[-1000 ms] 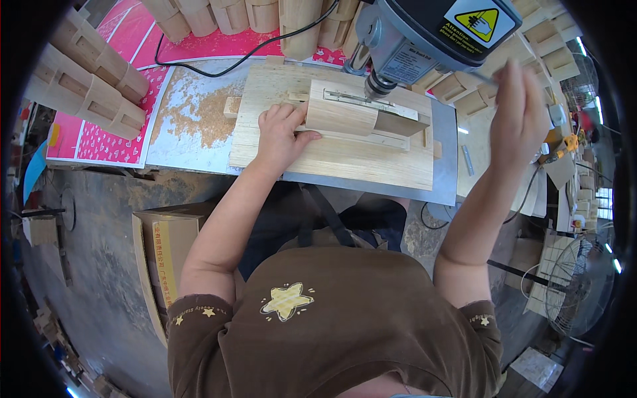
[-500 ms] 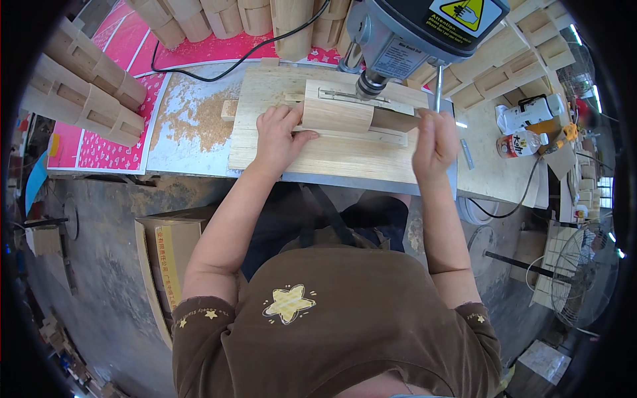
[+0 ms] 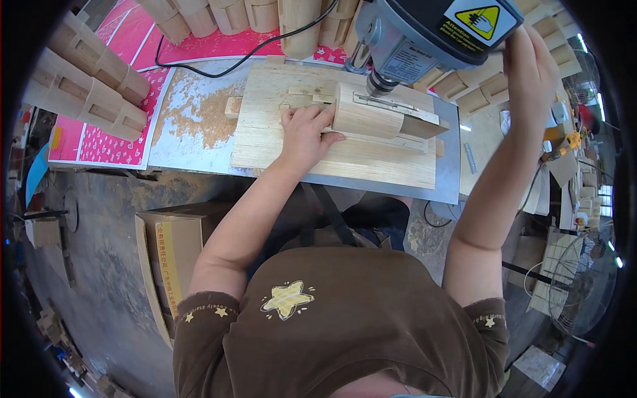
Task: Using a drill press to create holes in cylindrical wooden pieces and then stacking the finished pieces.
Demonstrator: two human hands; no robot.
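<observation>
A person in a brown T-shirt works at a bench drill (image 3: 424, 50), seen from above. The pale, rounded wooden block (image 3: 368, 121) lies on a flat wooden board (image 3: 279, 142), its slotted top strip (image 3: 391, 105) just below the drill chuck (image 3: 381, 84). The left hand (image 3: 307, 136) touches the block's left end, thumb spread from the forefinger — whether it pinches the wood or merely presses against it cannot be told. The right hand (image 3: 531, 73) is raised beside the drill's head, fingers close together; whether they grip anything is hidden. The work looks partway through: the block is set in place and not yet taken off the board, but the bit's tip is out of sight, so any finished or remaining holes cannot be counted. Sawdust (image 3: 199, 109) lies at left, and similar recessed wooden pieces (image 3: 93, 93) stand around — whether drilled is unclear.
</observation>
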